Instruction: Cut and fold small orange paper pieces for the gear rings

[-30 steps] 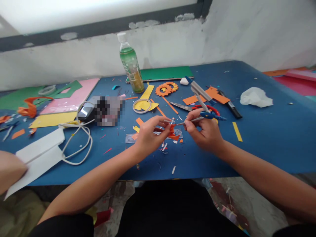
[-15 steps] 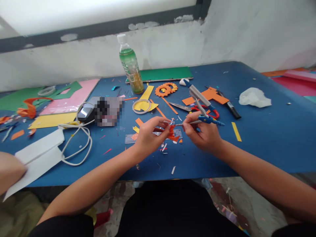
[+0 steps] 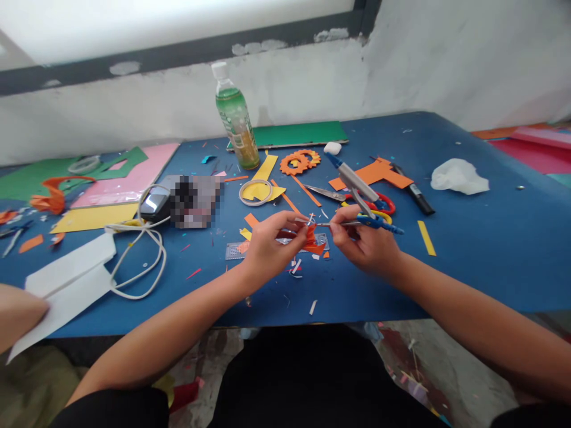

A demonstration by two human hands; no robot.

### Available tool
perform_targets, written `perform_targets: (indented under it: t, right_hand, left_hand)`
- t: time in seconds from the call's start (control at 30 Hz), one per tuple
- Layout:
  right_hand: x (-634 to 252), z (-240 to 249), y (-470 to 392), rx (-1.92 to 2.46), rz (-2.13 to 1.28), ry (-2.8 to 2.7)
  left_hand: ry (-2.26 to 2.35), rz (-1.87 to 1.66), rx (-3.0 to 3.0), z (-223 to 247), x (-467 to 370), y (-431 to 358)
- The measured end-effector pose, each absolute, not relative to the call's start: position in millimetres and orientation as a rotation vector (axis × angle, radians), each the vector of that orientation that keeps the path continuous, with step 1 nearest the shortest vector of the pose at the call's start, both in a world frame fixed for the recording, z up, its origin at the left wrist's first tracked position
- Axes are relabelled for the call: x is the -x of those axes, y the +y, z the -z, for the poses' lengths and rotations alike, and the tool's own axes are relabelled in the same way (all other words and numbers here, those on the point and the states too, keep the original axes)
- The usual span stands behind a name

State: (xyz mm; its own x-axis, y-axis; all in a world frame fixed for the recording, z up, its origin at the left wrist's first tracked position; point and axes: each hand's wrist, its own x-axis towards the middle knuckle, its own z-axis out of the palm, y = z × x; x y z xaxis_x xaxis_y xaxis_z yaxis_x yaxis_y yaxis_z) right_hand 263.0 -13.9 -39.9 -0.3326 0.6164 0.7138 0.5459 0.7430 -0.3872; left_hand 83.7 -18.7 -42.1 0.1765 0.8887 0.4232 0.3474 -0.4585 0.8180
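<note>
My left hand (image 3: 273,245) pinches a small piece of orange paper (image 3: 314,242) above the blue table, with thin white strips at its top. To its right, my right hand (image 3: 366,241) is closed on a metal tool with blue handles (image 3: 379,223), which looks like a compass. One thin metal leg points left and its tip meets the paper close to my left fingertips. The other leg, grey with a blue end, slants up and away. Under my left hand lies a clear perforated ruler (image 3: 234,251), partly covered.
Red-handled scissors (image 3: 328,192), orange gear shapes (image 3: 300,161) and a tape roll (image 3: 256,192) lie beyond my hands. A bottle (image 3: 238,122) stands at the back. At left, another person's hand (image 3: 20,315) touches folded white paper (image 3: 69,273) beside a white cable (image 3: 163,261).
The tool in my right hand has tilted slightly, its upper leg swinging a little down and left. My left hand and the orange paper stay almost in place.
</note>
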Motion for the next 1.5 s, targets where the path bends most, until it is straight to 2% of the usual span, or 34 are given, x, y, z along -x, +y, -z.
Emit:
perform_targets:
  t: [0.47, 1.0, 1.3, 1.5]
  right_hand:
    - [-262.2, 42.7, -12.2, 0.880, -0.232, -2.051]
    - [-265.6, 44.9, -15.8, 0.905, -0.069, -2.003]
    - [-263.6, 45.9, -14.8, 0.903, -0.149, -1.987]
    - [-262.2, 44.3, -13.5, 0.970, -0.371, -1.940]
  left_hand:
    - [1.153, -1.244, -1.859, 45.1, -85.3, -18.1]
    - [1.177, -1.242, -1.859, 43.8, -84.4, -19.3]
    - [1.179, -1.231, -1.862, 42.0, -82.7, -21.4]
    - [1.175, -1.211, -1.868, 44.7, -82.9, -20.9]
